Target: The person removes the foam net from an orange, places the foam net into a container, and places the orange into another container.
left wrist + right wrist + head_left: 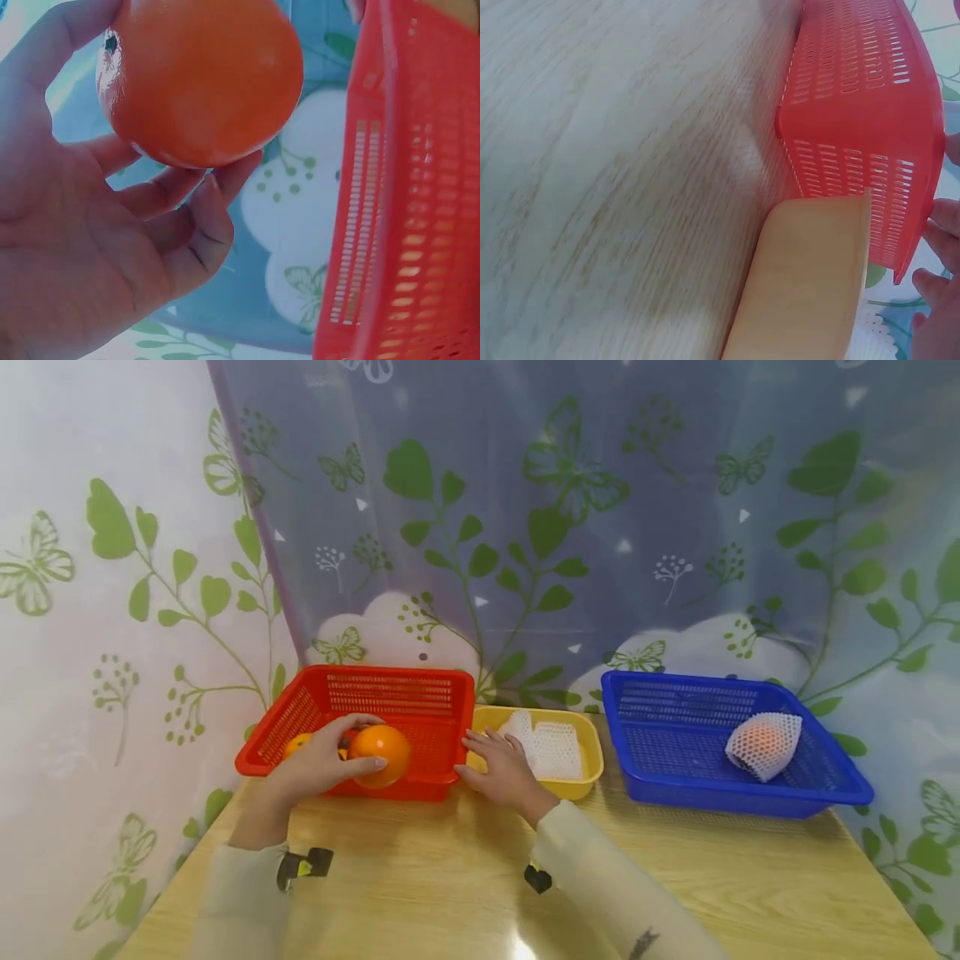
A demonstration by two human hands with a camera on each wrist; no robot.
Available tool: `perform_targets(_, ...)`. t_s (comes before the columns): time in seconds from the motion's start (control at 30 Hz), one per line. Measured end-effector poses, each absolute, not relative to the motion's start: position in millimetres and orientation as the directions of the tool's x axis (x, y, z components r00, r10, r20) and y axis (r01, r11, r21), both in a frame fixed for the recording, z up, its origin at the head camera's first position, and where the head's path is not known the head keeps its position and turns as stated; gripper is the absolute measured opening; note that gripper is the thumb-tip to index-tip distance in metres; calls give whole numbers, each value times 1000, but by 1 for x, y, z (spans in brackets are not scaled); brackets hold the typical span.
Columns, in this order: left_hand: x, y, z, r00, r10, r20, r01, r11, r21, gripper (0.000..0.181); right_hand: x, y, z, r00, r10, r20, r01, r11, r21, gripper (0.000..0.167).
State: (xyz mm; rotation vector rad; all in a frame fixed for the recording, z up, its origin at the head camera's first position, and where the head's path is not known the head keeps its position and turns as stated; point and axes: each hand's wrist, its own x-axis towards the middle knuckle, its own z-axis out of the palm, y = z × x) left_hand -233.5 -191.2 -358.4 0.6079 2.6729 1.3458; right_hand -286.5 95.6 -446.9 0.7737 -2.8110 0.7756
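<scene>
A glossy orange (380,755) is held by my left hand (322,763) above the front of the red basket (390,675). In the left wrist view the thumb and fingers curl around the orange (202,82). More orange-coloured fruit (297,744) lies in the red basket, partly hidden behind that hand. My right hand (504,768) is at the basket's right rim, its fingers extended and touching it, above the left part of the yellow basket (592,760). In the right wrist view only some fingers (945,225) show, beside the red rim.
White foam netting (557,750) lies in the yellow basket. At the right, a blue basket (660,781) contains a fruit in white foam netting (765,743). All three baskets stand on a wooden table (420,877) against a patterned curtain (480,485).
</scene>
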Motion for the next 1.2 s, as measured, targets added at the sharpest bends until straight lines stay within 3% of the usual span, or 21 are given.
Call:
perform_targets(0.2,-253,-204,-338,-943,324,75,268,606,749,70,-289,92,-444,-862,-446,241,-507,753,-420,57)
perform_targets(0.6,-315,-217,-312,-975,200,94,215,771,599,63,-287,94,-441,-868,-416,272,-495,776,-390,57)
perform_targets(0.8,-345,-221,-314,-983,167,78,184,844,504,59,-287,97,-439,-878,-404,255,-476,789,-388,57)
perform_targets(1.2,-370,-229,-341,-995,91,-37,62,871,487,64,-284,98,-440,-878,-435,198,-478,788,-388,57)
